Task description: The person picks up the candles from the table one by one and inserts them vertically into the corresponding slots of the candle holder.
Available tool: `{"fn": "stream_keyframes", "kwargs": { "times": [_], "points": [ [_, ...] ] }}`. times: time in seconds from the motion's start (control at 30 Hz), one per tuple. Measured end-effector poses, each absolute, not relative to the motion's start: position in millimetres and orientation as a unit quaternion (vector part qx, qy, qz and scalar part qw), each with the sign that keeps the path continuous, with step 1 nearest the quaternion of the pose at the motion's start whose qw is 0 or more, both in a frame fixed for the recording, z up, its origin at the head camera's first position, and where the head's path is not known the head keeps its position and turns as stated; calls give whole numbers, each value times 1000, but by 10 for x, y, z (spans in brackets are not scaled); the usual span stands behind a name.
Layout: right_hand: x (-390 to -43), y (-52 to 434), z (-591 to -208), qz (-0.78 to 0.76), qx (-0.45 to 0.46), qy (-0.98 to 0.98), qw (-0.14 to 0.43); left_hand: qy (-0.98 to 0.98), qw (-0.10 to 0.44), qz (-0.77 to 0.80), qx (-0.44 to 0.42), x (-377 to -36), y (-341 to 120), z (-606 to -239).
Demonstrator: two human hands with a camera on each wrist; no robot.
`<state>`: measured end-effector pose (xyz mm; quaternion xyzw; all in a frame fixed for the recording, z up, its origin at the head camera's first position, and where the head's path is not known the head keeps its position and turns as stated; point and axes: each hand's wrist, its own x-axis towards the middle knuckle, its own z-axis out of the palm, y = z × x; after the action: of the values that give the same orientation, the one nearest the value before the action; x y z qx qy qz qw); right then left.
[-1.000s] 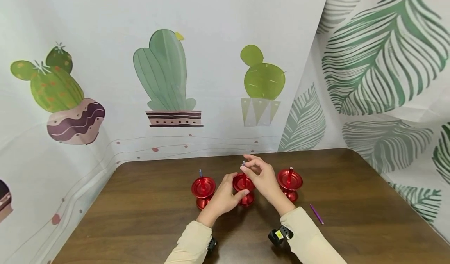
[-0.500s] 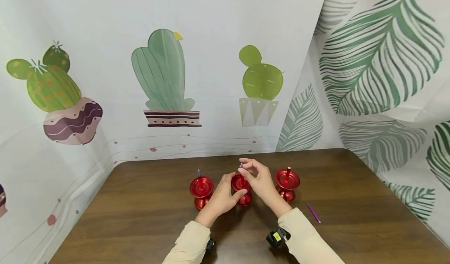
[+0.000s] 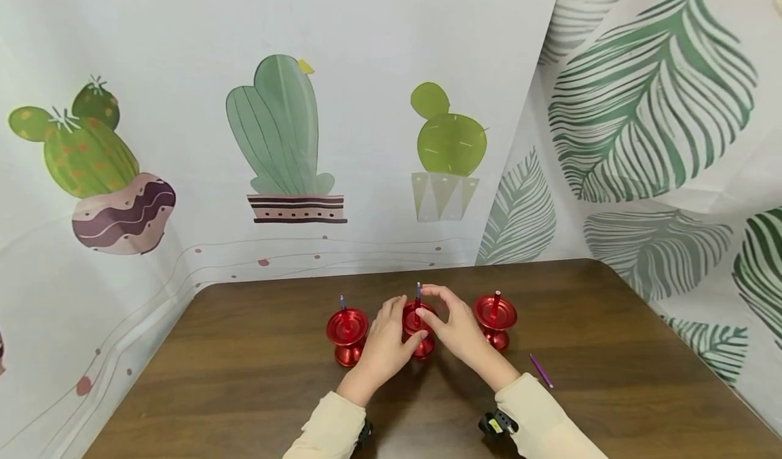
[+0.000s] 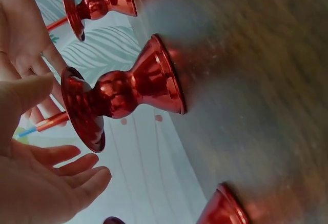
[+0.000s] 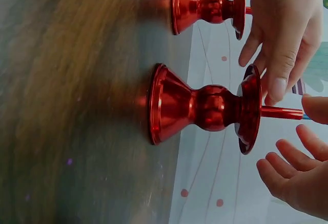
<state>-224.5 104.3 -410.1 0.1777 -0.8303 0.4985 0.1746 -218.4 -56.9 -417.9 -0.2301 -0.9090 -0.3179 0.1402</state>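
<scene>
A red shiny candle holder [image 4: 118,93] stands upright on the table between both hands. From its central tube [image 5: 281,112] rises a thin blue candle [image 3: 418,291]. My left hand [image 3: 385,340] is around the left side of the holder's dish, fingers and thumb spread, with a gap to the dish in the left wrist view. At the right of the candle is my right hand [image 3: 455,326], its thumb and fingers parted around the candle and pinching nothing. In the right wrist view its thumb lies close to the blue candle; contact cannot be told.
To the left stands a matching red holder [image 3: 348,333] with a blue candle [image 3: 342,302]. Another red holder [image 3: 496,320] at the right has a bare tube with a pale top. A thin purple candle-like stick [image 3: 541,371] lies on the brown wooden table [image 3: 244,377].
The right thumb and fingers have parted from the blue candle's top, and the right hand has lowered slightly. The left hand has stayed nearly in place. The view has shifted slightly.
</scene>
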Motion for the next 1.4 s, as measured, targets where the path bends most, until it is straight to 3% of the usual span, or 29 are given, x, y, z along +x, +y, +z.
{"fn": "stream_keyframes", "kwargs": {
  "times": [0.5, 0.73, 1.1, 1.4],
  "points": [
    [-2045, 1272, -4109, 433, 222, -851, 198, -877, 296, -289, -246, -1952, -444, -4179],
    [-1950, 1371, -4089, 387, 253, -843, 275, -838, 345, -308, -291, -1906, -240, -4162],
    [-1842, 1645, -3969, 371, 242, -810, 384, -853, 287, -325, -291, -1945, 189, -4101],
    [-1775, 2046, -3995, 350, 192, -833, 382, -872, 166, -379, -262, -2059, 409, -4113]
  ]
}}
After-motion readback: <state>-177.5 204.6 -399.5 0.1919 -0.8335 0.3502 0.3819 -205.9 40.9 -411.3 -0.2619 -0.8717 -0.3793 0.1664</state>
